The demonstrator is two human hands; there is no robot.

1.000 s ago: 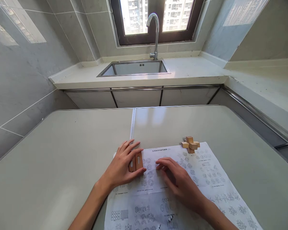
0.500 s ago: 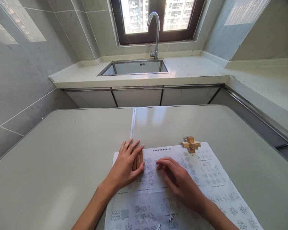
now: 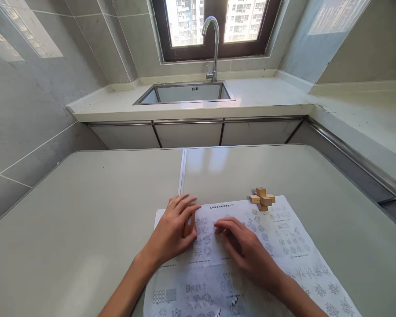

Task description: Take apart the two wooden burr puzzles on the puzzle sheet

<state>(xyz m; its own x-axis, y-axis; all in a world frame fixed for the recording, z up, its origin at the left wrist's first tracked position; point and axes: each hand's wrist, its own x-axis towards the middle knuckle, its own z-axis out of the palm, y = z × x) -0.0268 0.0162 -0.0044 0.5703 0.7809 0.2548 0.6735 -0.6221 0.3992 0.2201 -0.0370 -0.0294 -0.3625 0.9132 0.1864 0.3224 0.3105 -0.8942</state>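
We are looking down on a pale table [image 3: 112, 211], which is filling the lower part of our view, a light seam running across it. Grey tiled walls [image 3: 29, 101] are rising on both sides, and a white counter [image 3: 260, 90] is spanning the far side below a dark-framed window [image 3: 214, 6]. A printed paper [image 3: 211, 264] is lying on the table's near part, showing rows of small drawings. Behind, a steel sink [image 3: 188, 93] is sitting in the counter, a curved tap [image 3: 217, 48] standing at its back edge.

Over the middle of the paper, the right hand [image 3: 244, 246] is hanging with fingers loosely curled and pressed together; we cannot tell whether its thumb tip is meeting them. The left hand [image 3: 171, 226] is reaching over the paper's far left part, its fingers spreading slightly and its thumb standing apart from the index finger.

A wooden cross [image 3: 264, 200] of interlocked bars is resting at the paper's far edge, beyond the right hand. A smaller brown block [image 3: 189, 229] with a slot is showing between the left thumb and index finger, mostly hidden; we cannot tell whether they are pinching it.
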